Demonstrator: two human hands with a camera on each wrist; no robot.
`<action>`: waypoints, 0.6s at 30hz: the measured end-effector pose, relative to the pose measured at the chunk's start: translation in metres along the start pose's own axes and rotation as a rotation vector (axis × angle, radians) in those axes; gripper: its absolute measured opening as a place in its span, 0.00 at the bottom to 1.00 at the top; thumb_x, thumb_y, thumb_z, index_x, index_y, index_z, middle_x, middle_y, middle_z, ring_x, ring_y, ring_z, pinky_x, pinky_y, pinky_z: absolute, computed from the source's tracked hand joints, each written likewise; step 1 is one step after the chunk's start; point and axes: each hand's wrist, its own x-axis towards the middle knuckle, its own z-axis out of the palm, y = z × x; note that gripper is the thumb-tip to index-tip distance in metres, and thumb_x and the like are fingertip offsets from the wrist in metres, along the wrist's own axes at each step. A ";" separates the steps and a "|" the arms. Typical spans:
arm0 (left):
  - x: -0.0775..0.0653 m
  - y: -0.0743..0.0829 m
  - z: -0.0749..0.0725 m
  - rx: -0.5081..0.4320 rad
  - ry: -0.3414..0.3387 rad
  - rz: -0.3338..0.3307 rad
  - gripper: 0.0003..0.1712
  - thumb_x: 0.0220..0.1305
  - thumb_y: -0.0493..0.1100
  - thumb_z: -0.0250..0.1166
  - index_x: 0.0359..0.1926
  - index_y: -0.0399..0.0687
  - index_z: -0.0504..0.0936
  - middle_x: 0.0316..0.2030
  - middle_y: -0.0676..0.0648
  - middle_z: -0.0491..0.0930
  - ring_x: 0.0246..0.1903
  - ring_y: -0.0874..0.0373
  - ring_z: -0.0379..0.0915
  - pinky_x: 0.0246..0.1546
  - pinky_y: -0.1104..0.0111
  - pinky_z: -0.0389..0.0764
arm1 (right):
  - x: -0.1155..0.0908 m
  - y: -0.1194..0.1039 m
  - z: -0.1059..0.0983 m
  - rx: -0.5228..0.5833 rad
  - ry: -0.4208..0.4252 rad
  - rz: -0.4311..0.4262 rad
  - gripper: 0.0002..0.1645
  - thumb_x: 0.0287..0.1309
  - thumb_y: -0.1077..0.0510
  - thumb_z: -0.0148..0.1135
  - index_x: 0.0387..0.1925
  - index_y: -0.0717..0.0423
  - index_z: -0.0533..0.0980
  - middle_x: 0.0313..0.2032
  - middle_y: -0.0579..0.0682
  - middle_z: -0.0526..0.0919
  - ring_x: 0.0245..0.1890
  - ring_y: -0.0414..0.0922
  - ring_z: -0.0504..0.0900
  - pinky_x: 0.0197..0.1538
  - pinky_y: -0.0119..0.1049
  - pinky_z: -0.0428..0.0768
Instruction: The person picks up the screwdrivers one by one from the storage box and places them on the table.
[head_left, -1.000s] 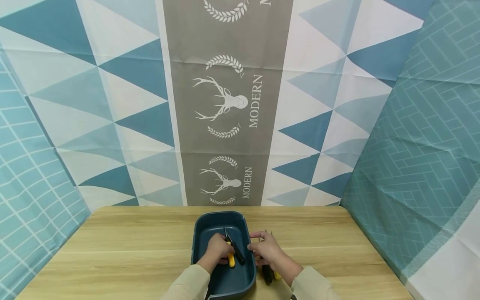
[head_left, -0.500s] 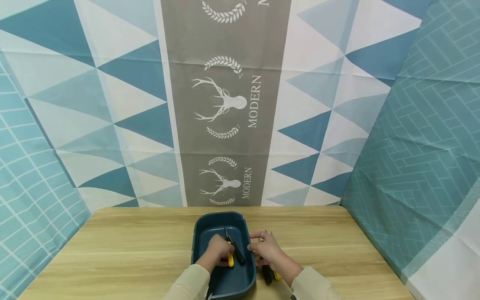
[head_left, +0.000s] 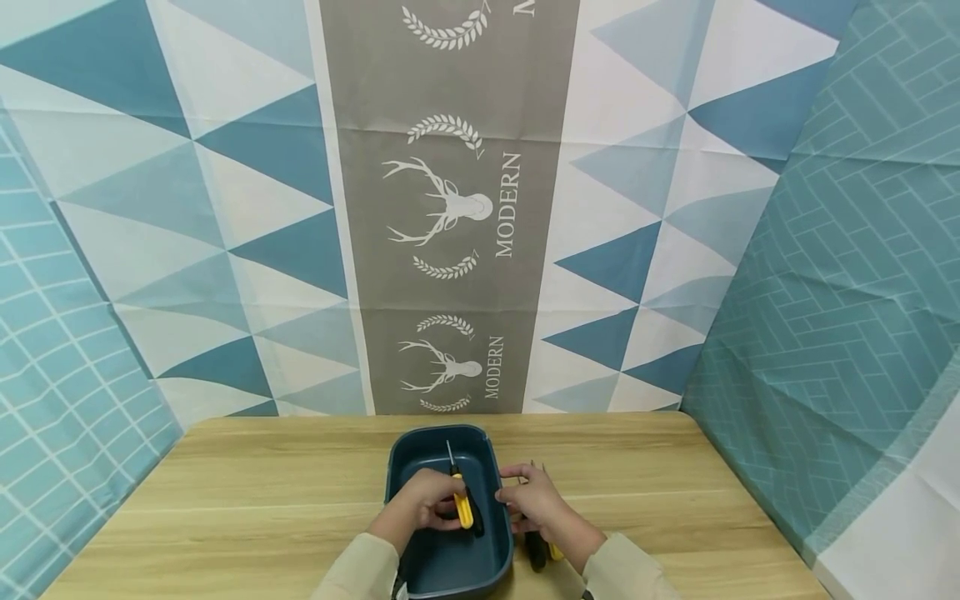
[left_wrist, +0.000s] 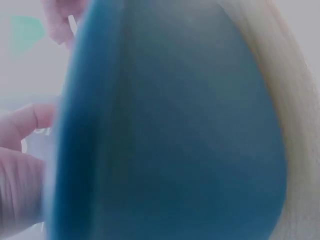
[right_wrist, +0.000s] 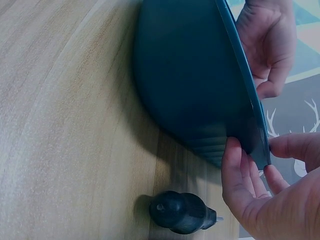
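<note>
My left hand point(head_left: 429, 498) grips a screwdriver with a yellow and black handle point(head_left: 463, 505) over the dark blue bin point(head_left: 457, 571). The thin metal shaft points away toward the bin's far end. Beneath it lies a black-handled tool point(head_left: 477, 515), partly covered by the hand and the screwdriver. On the bin's right side, my right hand point(head_left: 536, 503) pinches the rim; in the right wrist view, its thumb and fingers point(right_wrist: 234, 172) are on either side of the wall. The left wrist view is mostly filled by the outer wall of the bin point(left_wrist: 195, 125).
Just right of the bin, under my right hand, lie a black-handled tool point(head_left: 536, 552) and a yellow-handled one point(head_left: 555, 552), with metal tips showing beyond the hand. The wooden table point(head_left: 285, 492) ends at a patterned wall covering point(head_left: 442, 275).
My left hand has lifted the yellow-handled screwdriver, whose shaft now shows further toward the far end, apart from the black-handled tool. The right hand stays at the rim.
</note>
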 end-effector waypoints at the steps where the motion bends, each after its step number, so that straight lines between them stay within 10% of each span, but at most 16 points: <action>1: 0.000 0.000 -0.001 -0.011 -0.018 0.004 0.19 0.52 0.33 0.60 0.45 0.28 0.69 0.35 0.40 0.73 0.33 0.51 0.75 0.33 0.60 0.83 | -0.001 0.000 0.000 0.001 -0.003 -0.004 0.26 0.56 0.63 0.57 0.57 0.62 0.67 0.33 0.57 0.81 0.26 0.43 0.79 0.26 0.35 0.78; 18: -0.012 0.000 -0.021 -0.050 -0.154 0.130 0.34 0.61 0.38 0.61 0.62 0.24 0.59 0.47 0.35 0.77 0.39 0.54 0.79 0.41 0.57 0.82 | -0.002 0.000 0.000 0.006 -0.011 -0.022 0.27 0.57 0.63 0.57 0.58 0.63 0.66 0.33 0.57 0.82 0.24 0.43 0.80 0.25 0.35 0.78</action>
